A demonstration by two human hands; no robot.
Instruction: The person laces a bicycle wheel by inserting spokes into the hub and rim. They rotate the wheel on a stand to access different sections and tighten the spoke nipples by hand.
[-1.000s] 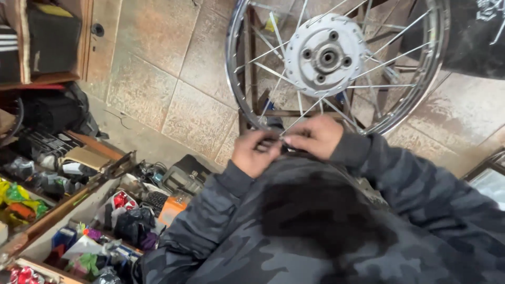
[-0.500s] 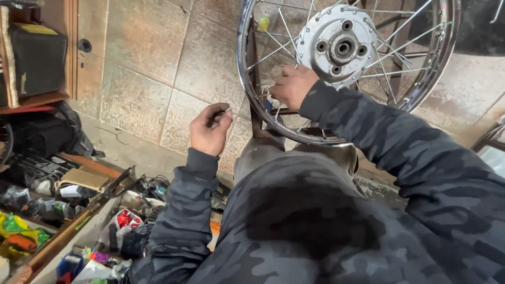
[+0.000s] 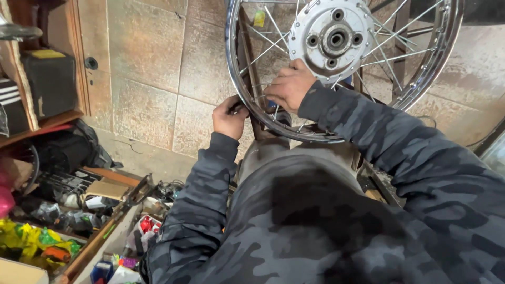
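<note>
Back at the rim [image 3: 239, 100], left hand [image 3: 229, 117] fingers pinch it; right hand [image 3: 289, 87] grips spokes [image 3: 263, 52].

My left hand [image 3: 229, 117] grips the chrome wheel rim [image 3: 235, 79] while my right hand [image 3: 290, 85] rests among the spokes [image 3: 263, 50] below the hub [image 3: 332, 38].

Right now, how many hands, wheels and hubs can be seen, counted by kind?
Hands: 2, left hand at the rim, right hand among the spokes
Wheel: 1
Hub: 1
Total: 4
</note>
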